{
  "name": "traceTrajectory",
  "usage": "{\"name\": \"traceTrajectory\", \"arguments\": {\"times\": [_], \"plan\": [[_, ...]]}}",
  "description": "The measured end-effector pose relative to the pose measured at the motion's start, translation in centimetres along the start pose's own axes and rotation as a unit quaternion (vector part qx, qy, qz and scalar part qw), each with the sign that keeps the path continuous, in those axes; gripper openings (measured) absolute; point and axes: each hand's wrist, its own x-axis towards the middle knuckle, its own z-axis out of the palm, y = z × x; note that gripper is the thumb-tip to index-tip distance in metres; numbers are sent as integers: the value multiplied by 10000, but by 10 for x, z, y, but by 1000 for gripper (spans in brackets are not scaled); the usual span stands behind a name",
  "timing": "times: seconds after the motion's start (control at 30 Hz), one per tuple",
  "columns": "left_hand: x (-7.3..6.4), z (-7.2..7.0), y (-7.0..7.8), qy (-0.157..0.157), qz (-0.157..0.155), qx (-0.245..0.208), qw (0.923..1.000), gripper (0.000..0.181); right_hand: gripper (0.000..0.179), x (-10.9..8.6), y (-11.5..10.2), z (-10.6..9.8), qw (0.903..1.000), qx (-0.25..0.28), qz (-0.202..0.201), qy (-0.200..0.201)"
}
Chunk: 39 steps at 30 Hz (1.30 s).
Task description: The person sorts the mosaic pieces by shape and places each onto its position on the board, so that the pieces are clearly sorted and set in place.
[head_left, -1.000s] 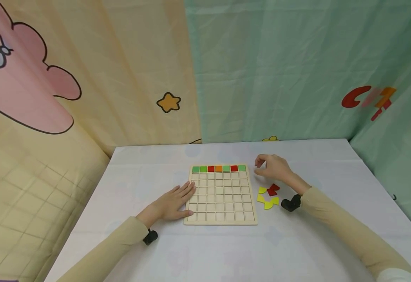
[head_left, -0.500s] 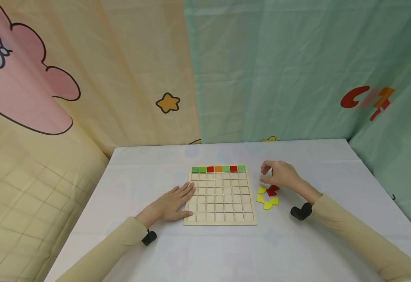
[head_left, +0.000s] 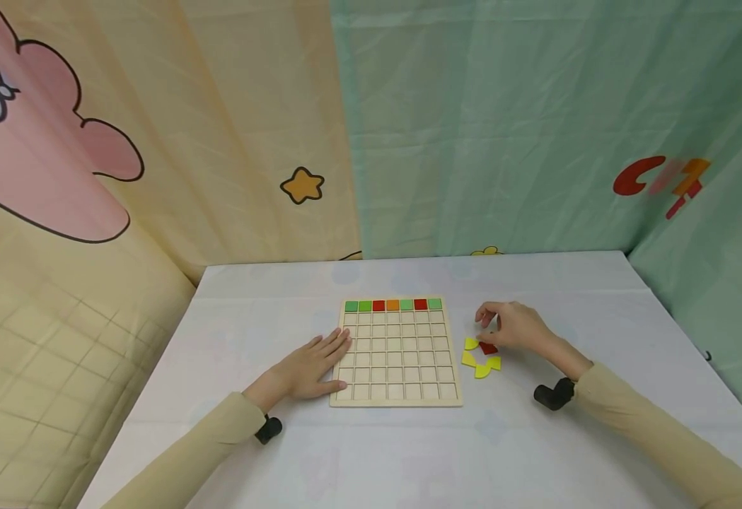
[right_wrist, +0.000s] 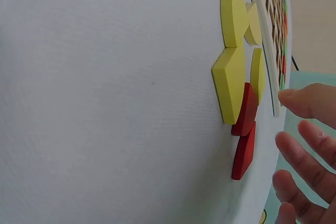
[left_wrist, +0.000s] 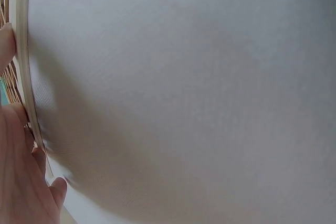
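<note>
My left hand lies flat, fingers spread, over the left edge of a wooden grid board. Its fingers show along the board's rim in the left wrist view. Coloured square tiles in green, red and orange fill the board's top row. Right of the board, my right hand hovers over a small cluster of flat pieces, partly hiding the red ones. The right wrist view shows two red pieces and several yellow fan-shaped pieces. Thumb and fingers there stand apart with nothing between them.
A white cloth covers the table. Behind it hang a beige curtain and a green curtain. Black wrist cameras stick out below both wrists.
My right hand has moved right and toward me, from beside the board's upper right corner to over the red pieces. My left hand has stayed on the board.
</note>
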Motion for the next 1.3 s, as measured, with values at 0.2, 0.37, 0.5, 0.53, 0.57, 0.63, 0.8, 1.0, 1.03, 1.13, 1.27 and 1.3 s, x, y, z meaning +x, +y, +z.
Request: {"name": "traceTrajectory", "arguments": {"times": [0.2,0.37,0.5,0.53,0.57,0.63,0.8,1.0,1.03,1.13,1.27,1.3], "plan": [[-1,0,-1,-49,-53,-73,9999,84,28,-4,0,4,9998,152,2,-89],[-1,1,0,-101,-104,-90,9999,84,30,-7,-1,7,9996,234,8,-164],[-1,2,-1,-97,-141,-70,9998,85,30,-7,-1,10,9994,290,-29,-178],[-1,3,-2,-74,-138,-80,9998,85,30,-7,-1,10,9994,296,-45,-184],[-1,3,-2,-80,-150,-63,9998,85,30,-6,-2,11,9993,305,-63,-190],[-1,3,-2,-68,-154,-56,9998,85,30,-6,-2,11,9993,289,-107,-197],[-1,2,0,-102,-187,-32,9998,85,29,-6,-3,13,9995,190,-166,-202],[-1,2,1,-127,-181,-62,9997,85,28,-4,-4,14,9993,169,-222,-263],[0,2,1,-128,-185,-54,9997,85,28,-4,-4,15,9992,159,-238,-264],[0,3,1,-105,-177,-42,9998,85,27,-4,-5,16,9992,157,-267,-238],[0,3,1,-68,-156,-39,9998,85,26,-5,-5,17,9991,179,-318,-200],[0,3,0,-64,-159,-40,9998,85,27,-5,-6,17,9990,169,-347,-205]]}}
